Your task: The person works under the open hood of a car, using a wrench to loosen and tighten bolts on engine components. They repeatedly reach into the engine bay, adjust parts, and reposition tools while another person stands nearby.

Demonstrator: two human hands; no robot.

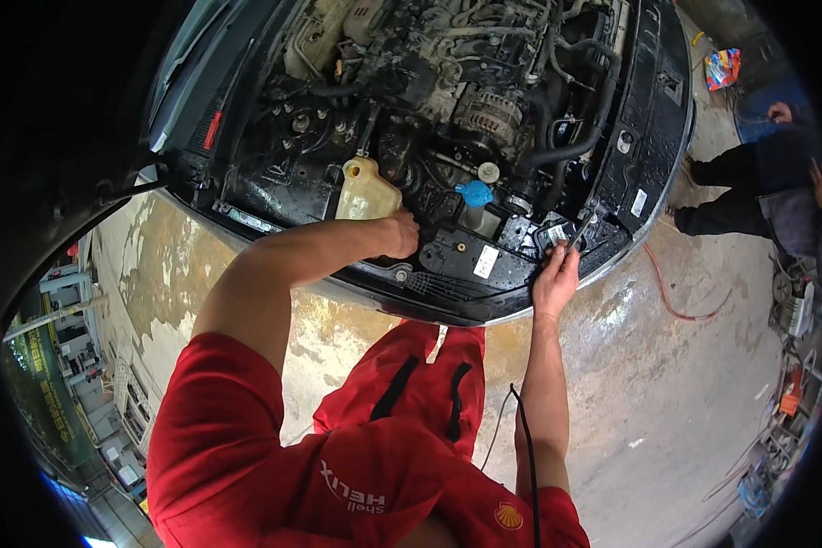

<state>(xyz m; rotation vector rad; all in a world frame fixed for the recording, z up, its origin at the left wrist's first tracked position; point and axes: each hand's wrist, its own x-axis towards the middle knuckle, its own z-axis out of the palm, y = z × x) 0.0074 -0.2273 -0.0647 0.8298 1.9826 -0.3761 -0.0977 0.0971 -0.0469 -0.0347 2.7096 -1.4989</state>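
Note:
My left hand (pixel 400 235) reaches into the engine bay beside a yellowed plastic coolant tank (pixel 367 190). Its fingers are curled, and what they grip, if anything, is hidden. At the front corner of the bay, my right hand (pixel 555 281) pinches a thin metal tool (pixel 579 230), whose exact kind I cannot make out. The tool slants over the black front panel near a small bracketed part with a white label (pixel 553 236). Between my hands lies a black plastic cover (pixel 447 259) with a white sticker. A blue filler cap (pixel 474 193) sits just beyond it.
The wet, dirty engine (pixel 489 114) fills the far part of the bay. Another person (pixel 749 196) in dark clothes stands at the right. An orange-red hose (pixel 664 290) lies on the concrete floor (pixel 630 393). Clutter lines the far right, and shelving (pixel 68 301) stands at the left.

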